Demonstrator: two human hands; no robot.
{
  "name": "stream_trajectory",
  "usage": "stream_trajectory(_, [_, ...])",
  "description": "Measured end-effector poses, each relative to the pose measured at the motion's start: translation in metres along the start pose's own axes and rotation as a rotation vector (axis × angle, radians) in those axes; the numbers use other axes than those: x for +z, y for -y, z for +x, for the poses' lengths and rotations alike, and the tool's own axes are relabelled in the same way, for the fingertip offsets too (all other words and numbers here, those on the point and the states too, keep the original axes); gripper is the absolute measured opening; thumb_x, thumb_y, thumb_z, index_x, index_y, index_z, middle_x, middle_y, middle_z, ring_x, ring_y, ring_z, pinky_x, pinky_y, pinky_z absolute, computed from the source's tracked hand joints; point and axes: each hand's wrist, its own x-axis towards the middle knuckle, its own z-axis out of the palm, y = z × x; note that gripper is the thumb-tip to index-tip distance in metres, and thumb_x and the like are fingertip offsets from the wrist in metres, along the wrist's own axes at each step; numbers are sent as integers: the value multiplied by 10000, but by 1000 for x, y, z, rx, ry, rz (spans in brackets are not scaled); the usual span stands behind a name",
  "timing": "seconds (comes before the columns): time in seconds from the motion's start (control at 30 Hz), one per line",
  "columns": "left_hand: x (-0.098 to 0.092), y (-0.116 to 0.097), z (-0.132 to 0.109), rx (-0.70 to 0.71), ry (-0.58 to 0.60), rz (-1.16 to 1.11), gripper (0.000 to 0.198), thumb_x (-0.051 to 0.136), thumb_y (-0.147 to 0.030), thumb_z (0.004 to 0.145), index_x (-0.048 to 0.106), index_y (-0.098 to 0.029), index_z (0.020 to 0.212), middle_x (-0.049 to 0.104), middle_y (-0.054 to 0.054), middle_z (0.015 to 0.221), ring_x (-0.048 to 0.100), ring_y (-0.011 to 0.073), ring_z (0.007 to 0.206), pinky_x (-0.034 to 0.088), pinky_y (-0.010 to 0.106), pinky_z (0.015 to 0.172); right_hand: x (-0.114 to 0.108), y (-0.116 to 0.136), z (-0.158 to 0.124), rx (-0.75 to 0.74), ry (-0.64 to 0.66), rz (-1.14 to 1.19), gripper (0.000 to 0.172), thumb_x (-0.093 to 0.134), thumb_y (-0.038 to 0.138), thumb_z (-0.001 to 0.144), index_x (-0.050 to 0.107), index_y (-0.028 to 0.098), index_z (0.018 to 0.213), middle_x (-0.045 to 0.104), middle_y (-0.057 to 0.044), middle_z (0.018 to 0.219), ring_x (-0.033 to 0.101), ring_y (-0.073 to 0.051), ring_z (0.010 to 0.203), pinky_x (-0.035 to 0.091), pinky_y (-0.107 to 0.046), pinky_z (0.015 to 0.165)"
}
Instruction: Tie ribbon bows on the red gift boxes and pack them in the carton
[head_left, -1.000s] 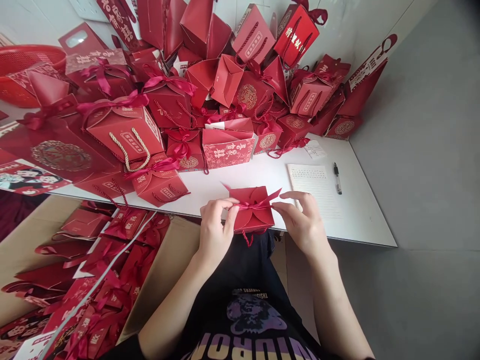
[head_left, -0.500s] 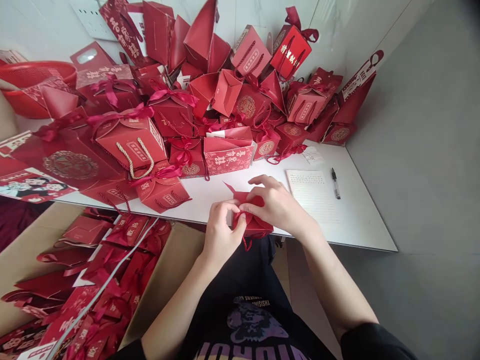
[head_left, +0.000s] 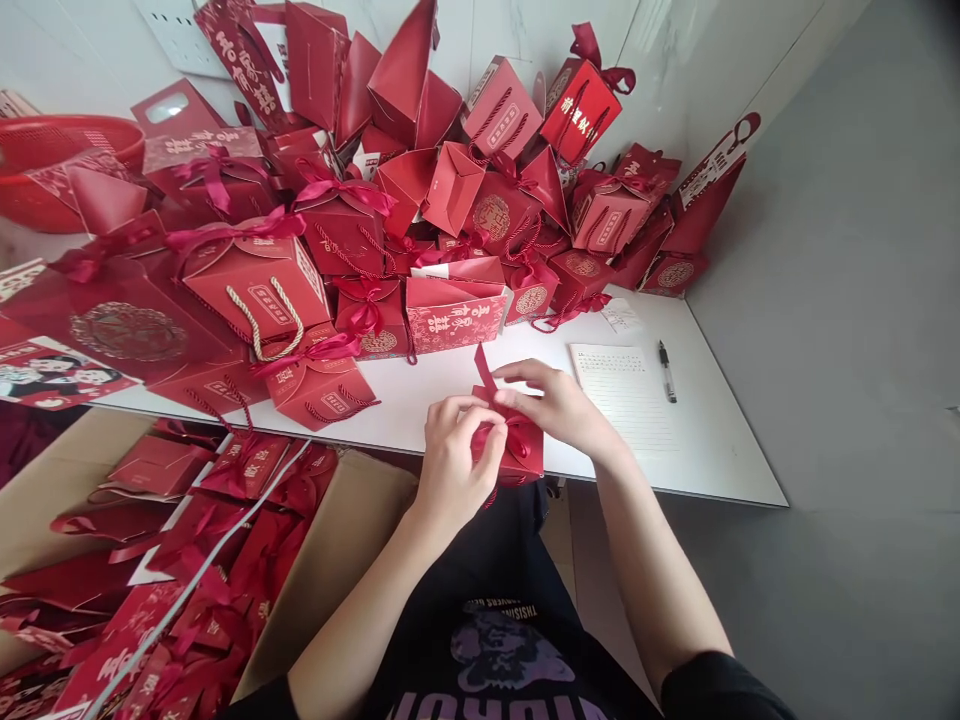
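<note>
A small red gift box [head_left: 528, 462] sits at the front edge of the white table [head_left: 420, 395], with a loop of red ribbon [head_left: 517, 436] across its top. Thumb and forefinger of my left hand [head_left: 459, 452] pinch the ribbon at the middle of the box. My right hand [head_left: 556, 405] is on the box's far side, its fingers closed on the ribbon's tail [head_left: 486, 370], which sticks up past the fingertips. The fingers hide part of the lid and the knot.
Red gift boxes [head_left: 457, 310] are piled along the back. A lined notepad [head_left: 626, 400] and a black pen [head_left: 667, 372] lie to the right. A red plastic basket [head_left: 112, 135] stands at the far left. Below left, a cardboard box [head_left: 330, 520] holds several red gift boxes.
My right hand has drawn away from my left, to the far side of the box. The ribbon's tail now stands up, and a ribbon loop shows on the lid.
</note>
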Motion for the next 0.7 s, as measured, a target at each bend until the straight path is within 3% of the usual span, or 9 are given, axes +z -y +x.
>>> stream_trajectory(0.07, [1, -1, 1, -12, -7, 18, 80, 519, -222, 841, 597, -208, 830, 534, 50, 933, 491, 212, 957, 419, 389, 867, -8, -11, -11, 143, -165, 38, 363, 524, 515, 806, 647, 202, 944, 641, -84, 1054, 609, -203, 931, 464, -355, 806])
stream_trajectory(0.13, [3, 0, 3, -13, -3, 10, 59, 533, -224, 836, 589, -207, 828, 516, 54, 958, 491, 217, 1003, 412, 400, 892, -15, -21, -26, 341, -250, 37, 482, 439, 603, 810, 648, 173, 868, 661, -101, 953, 616, -212, 848, 468, -346, 734])
stream_trajectory(0.23, [5, 2, 4, -33, 7, -59, 24, 552, -205, 821, 576, -207, 818, 499, 59, 996, 487, 217, 1059, 412, 400, 918, -20, -27, -43, 497, -133, 126, 539, 394, 641, 806, 605, 162, 676, 623, -59, 658, 576, -167, 628, 437, -297, 605])
stream_trajectory(0.3, [6, 4, 5, -51, 8, -100, 15, 562, -200, 813, 573, -209, 820, 494, 58, 1001, 493, 213, 1057, 421, 395, 913, -19, -24, -47, 462, -102, 193, 481, 461, 608, 793, 539, 178, 592, 540, -1, 533, 493, -119, 518, 390, -264, 551])
stream_trajectory(0.4, [8, 5, 5, -55, 4, -98, 35, 584, -202, 796, 581, -213, 830, 489, 54, 989, 500, 211, 1027, 424, 398, 906, -16, -20, -34, 375, -211, 218, 384, 599, 540, 728, 510, 193, 590, 454, 50, 482, 390, -90, 467, 315, -242, 490])
stream_trajectory(0.5, [8, 4, 4, -54, 0, -74, 30, 596, -197, 784, 591, -213, 808, 485, 51, 983, 495, 213, 1018, 416, 402, 909, -12, -23, -9, 300, -242, 250, 363, 633, 542, 683, 537, 195, 640, 467, 45, 515, 411, -100, 486, 338, -248, 497])
stream_trajectory(0.6, [8, 3, 4, -66, 0, -54, 24, 600, -192, 780, 592, -207, 798, 483, 52, 984, 488, 213, 1022, 411, 397, 910, -7, -25, 4, 217, -277, 153, 381, 634, 553, 672, 560, 188, 752, 584, -21, 697, 534, -150, 632, 427, -296, 611])
stream_trajectory(0.7, [7, 1, 5, -82, 13, -26, 22, 602, -202, 779, 586, -204, 795, 484, 51, 979, 484, 215, 1017, 409, 397, 905, -4, -12, -14, 169, -533, -122, 382, 590, 508, 745, 545, 185, 944, 600, -79, 917, 562, -183, 784, 443, -326, 691])
